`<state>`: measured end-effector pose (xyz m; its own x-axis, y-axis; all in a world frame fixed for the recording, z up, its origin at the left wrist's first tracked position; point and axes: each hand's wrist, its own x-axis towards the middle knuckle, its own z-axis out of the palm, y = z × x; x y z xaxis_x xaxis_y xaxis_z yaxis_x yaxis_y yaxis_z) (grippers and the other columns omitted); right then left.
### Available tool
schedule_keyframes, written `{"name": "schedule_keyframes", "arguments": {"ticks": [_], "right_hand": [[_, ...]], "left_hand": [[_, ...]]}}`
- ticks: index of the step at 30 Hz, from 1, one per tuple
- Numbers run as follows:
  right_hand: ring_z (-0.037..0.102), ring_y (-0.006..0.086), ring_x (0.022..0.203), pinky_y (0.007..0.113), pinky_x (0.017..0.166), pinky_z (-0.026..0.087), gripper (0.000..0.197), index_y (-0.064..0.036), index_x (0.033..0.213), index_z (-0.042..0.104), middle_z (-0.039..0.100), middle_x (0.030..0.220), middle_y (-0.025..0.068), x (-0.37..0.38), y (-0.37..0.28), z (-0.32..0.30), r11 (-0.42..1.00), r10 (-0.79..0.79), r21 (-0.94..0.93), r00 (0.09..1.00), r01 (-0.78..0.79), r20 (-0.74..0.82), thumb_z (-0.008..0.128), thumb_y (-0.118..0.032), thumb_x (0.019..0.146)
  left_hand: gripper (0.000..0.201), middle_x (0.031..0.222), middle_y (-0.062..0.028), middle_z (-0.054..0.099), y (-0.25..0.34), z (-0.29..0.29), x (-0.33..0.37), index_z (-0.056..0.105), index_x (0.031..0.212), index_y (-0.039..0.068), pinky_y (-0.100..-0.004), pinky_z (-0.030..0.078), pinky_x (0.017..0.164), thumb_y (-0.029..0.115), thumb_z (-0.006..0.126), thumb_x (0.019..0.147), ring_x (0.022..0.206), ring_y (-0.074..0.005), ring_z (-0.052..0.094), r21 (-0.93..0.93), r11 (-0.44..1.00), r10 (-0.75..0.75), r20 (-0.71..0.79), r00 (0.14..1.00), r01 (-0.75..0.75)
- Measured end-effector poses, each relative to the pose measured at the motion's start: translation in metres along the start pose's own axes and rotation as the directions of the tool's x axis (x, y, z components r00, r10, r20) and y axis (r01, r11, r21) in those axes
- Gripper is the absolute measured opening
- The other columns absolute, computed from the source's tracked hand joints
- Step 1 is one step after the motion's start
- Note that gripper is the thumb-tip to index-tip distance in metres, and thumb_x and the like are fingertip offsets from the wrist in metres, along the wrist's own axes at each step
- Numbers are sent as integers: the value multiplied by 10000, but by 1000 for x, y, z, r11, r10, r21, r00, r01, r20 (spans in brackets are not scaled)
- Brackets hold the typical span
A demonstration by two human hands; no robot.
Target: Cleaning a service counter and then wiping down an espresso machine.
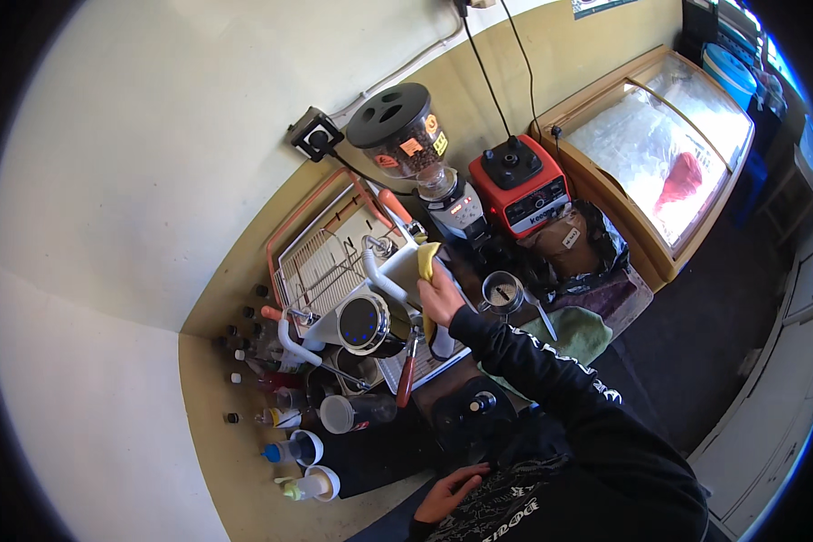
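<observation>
Pinching yellow cloth [428, 259] w/ right hand [440, 301], fingers closed, against white espresso machine [397, 271]. Looks soft, light; grip mid-fold. Left hand [450, 494] loosely curled, empty.

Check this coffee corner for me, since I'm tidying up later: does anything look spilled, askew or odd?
Nothing looks spilled or broken. The right hand presses a yellow cloth against the white espresso machine. The one untidy spot is a green cloth lying crumpled on the counter beside the metal cup.
</observation>
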<state>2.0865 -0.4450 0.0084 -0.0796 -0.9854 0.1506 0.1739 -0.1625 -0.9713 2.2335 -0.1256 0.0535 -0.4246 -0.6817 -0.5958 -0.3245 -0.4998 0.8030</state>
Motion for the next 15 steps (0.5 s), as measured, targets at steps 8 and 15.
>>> {"name": "schedule_keyframes", "arguments": {"ticks": [8, 15], "right_hand": [[389, 432, 1293, 411, 1092, 314, 543, 57, 1347, 372, 454, 1310, 296, -8, 0, -11, 993, -77, -89, 997, 75, -24, 471, -111, 840], [545, 278, 1042, 334, 927, 426, 476, -21, 1332, 425, 567, 1090, 178, 7, -5, -12, 969, -229, -107, 973, 223, -45, 466, -40, 858]], "left_hand": [[310, 1391, -129, 497, 29, -4, -18, 605, 1261, 85, -315, 378, 1036, 184, 574, 968, 1240, -198, 485, 113, 992, 49, 137, 989, -65], [265, 1116, -95, 654, 18, -9, -19, 635, 1190, 52, -318, 436, 960, 183, 539, 980, 1064, -188, 575, 83, 997, 1, -107, 994, 8]]}}
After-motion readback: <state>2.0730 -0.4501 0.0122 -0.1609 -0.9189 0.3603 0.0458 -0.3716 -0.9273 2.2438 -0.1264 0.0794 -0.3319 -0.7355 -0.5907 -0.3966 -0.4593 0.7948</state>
